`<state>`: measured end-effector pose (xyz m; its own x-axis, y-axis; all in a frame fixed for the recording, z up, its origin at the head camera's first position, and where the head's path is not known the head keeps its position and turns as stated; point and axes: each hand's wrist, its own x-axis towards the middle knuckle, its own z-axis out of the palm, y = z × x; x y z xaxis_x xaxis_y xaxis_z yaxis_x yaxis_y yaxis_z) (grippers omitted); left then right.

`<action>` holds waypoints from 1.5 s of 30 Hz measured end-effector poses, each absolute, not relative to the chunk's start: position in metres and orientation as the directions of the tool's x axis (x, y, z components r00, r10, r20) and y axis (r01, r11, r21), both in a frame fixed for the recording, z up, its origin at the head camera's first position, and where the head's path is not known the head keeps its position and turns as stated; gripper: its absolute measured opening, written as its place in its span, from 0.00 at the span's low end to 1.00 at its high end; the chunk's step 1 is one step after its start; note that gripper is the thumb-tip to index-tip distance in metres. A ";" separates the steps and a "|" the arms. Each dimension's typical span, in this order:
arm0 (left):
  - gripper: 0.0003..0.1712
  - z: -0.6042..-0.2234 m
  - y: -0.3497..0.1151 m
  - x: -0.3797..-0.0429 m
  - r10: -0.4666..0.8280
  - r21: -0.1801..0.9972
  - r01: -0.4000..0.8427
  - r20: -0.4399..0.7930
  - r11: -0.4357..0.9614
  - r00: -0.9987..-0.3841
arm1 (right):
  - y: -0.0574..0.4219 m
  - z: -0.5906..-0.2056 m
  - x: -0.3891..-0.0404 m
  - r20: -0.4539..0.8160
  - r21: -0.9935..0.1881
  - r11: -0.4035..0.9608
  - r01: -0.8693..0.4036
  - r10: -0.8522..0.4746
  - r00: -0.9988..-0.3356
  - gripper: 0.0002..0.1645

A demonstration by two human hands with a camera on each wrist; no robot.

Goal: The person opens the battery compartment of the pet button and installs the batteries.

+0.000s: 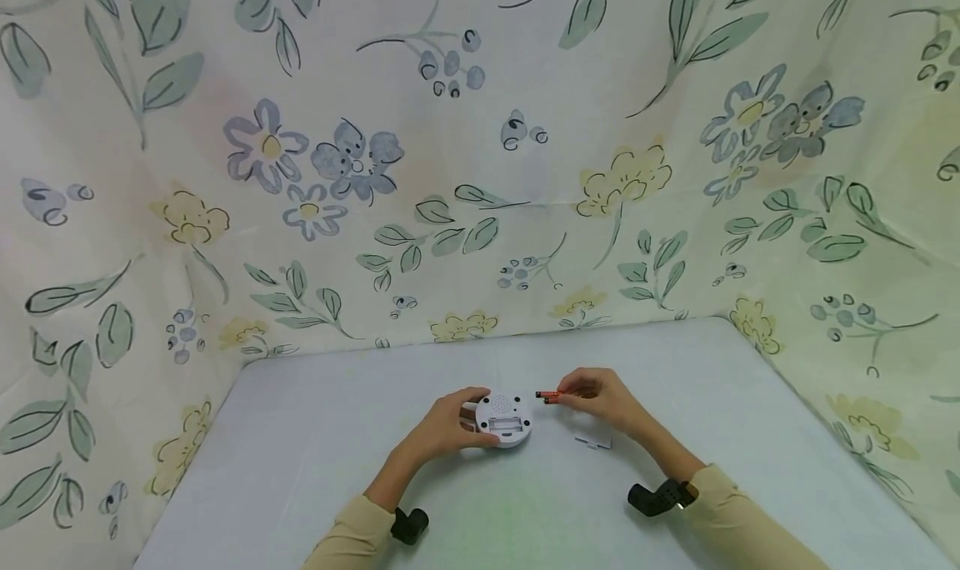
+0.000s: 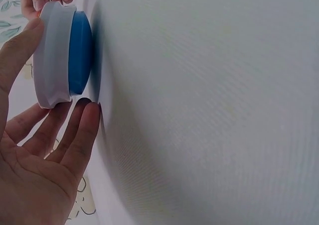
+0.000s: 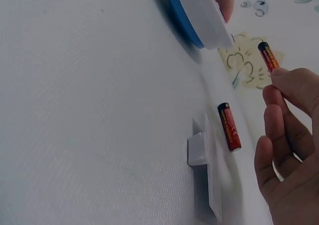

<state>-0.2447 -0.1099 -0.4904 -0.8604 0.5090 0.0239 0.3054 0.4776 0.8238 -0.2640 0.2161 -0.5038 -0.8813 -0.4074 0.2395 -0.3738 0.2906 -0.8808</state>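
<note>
My left hand (image 1: pixel 448 424) grips a round white device (image 1: pixel 516 437) by its rim, thumb on the near side and fingers spread at the far side. Its underside faces up, showing an uncovered battery compartment (image 1: pixel 506 424) and speaker holes. A blue dome (image 2: pixel 80 53) forms the face turned down toward the table. To the right of the device, my right hand (image 1: pixel 597 397) pinches a small red and black battery (image 3: pixel 269 57) between thumb and fingertips. A second battery (image 3: pixel 230 127) of the same kind lies on the table below that hand.
A white battery cover (image 1: pixel 594 440) lies on the white table (image 1: pixel 480 512) just nearer than my right hand. Floral cloth (image 1: pixel 480 162) hangs behind the table and along its sides. A black wrist camera (image 1: pixel 660 497) is strapped to the right arm.
</note>
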 end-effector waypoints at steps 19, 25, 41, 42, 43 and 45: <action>0.45 -0.489 -0.109 -0.244 0.508 0.814 0.303 0.010 0.497 -0.861 | 0.193 -0.504 -0.260 0.263 -0.889 0.222 -0.401 -0.469 -0.843 0.05; 0.44 -0.489 -0.108 -0.245 0.510 0.815 0.308 0.018 0.491 -0.860 | 0.186 -0.504 -0.259 0.275 -0.890 0.197 -0.410 -0.485 -0.830 0.05; 0.43 -0.489 -0.108 -0.245 0.514 0.831 0.305 0.028 0.465 -0.858 | 0.178 -0.509 -0.257 0.278 -0.898 0.153 -0.413 -0.532 -0.800 0.05; 0.43 -0.489 -0.108 -0.244 0.512 0.835 0.300 0.026 0.461 -0.859 | 0.178 -0.510 -0.257 0.277 -0.897 0.154 -0.414 -0.533 -0.799 0.05; 0.43 -0.489 -0.108 -0.244 0.511 0.838 0.296 0.024 0.458 -0.859 | 0.178 -0.510 -0.257 0.278 -0.895 0.159 -0.416 -0.532 -0.800 0.05; 0.43 -0.488 -0.108 -0.244 0.510 0.841 0.293 0.024 0.455 -0.860 | 0.177 -0.511 -0.257 0.280 -0.890 0.168 -0.424 -0.532 -0.799 0.05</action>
<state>-0.2445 -0.1082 -0.4884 -0.8597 0.5103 0.0235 0.2929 0.4547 0.8411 -0.2569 0.1769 -0.5109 -0.7991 -0.5319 0.2801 -0.4239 0.1681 -0.8900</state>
